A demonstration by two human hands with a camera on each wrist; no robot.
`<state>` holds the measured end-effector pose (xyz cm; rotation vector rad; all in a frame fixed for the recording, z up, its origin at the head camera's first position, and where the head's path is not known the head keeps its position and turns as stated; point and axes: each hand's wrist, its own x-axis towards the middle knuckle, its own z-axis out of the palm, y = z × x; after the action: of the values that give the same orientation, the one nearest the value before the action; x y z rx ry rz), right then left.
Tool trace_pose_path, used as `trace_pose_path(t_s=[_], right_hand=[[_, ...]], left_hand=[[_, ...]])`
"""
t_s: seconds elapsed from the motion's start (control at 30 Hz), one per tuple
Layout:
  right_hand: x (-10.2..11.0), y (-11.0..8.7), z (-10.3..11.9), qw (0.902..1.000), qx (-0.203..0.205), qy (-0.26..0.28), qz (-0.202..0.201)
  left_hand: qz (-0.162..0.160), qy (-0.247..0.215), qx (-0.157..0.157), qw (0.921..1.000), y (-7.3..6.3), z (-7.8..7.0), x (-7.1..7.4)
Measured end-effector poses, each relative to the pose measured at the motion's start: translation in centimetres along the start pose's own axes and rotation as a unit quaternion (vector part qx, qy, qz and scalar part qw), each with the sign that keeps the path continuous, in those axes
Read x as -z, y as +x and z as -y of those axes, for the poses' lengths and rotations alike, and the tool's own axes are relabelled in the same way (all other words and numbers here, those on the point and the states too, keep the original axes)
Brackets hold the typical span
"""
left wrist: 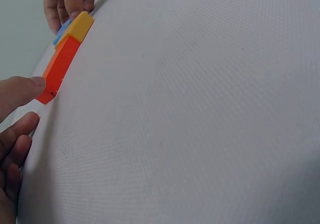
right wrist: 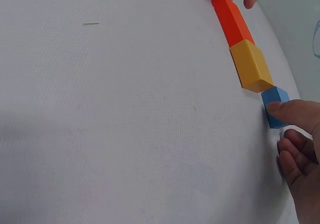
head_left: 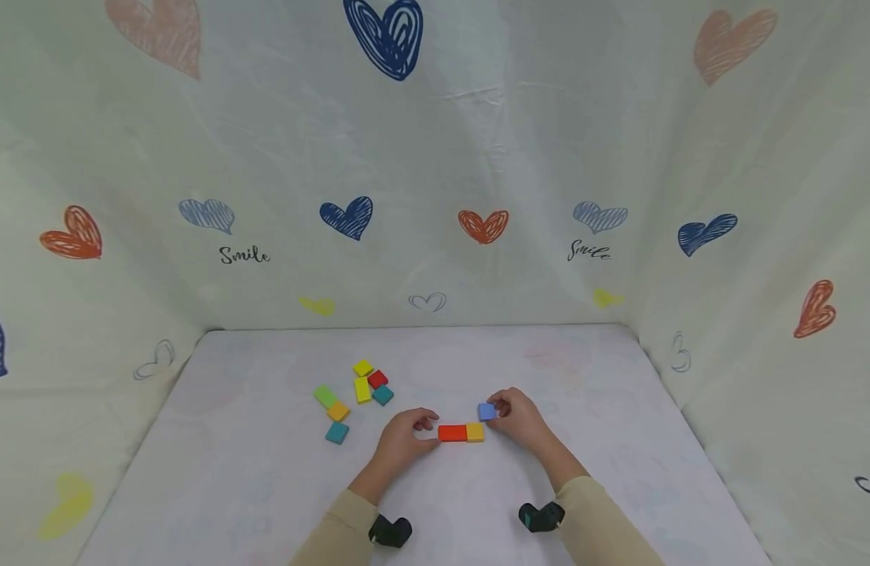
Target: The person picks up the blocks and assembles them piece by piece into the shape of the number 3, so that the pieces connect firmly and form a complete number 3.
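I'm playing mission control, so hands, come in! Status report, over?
Left hand: thumb touching long red rectangular block. Right hand: pinching small blue rectangular block near yellow rectangular block. Loose coloured blocks off left, out of the way.

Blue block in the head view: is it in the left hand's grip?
No: the right hand pinches the blue block, while the left hand is by the red block.

Orange-red block [head_left: 452, 433]; amber block [head_left: 475, 432]; blue block [head_left: 486, 412]; other blocks [head_left: 363, 391] — yellow, red, teal, green, orange; white table [head_left: 583, 385]; beige sleeves [head_left: 343, 525]; pale backdrop [head_left: 519, 157] — hearts [head_left: 483, 226] in blue, red, pink, yellow; black lettering [head_left: 245, 255].
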<state>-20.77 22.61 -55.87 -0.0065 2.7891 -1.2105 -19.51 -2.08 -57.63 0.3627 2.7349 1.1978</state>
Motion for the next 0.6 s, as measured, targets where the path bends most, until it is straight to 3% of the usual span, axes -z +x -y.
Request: trace_pose_path(t_s=[0.27,0.6], right_hand=[[-0.3,0.2,-0.5,0.9999,0.001,0.014,-0.001],[0.1,-0.3,-1.9,0.9953,-0.012,0.096,0.002]], left_hand=[[-0.019,0.020,-0.007,0.9996,-0.2,0.1,-0.3],[-0.027,0.042,-0.006,0.9987,-0.4,-0.3,-0.3]])
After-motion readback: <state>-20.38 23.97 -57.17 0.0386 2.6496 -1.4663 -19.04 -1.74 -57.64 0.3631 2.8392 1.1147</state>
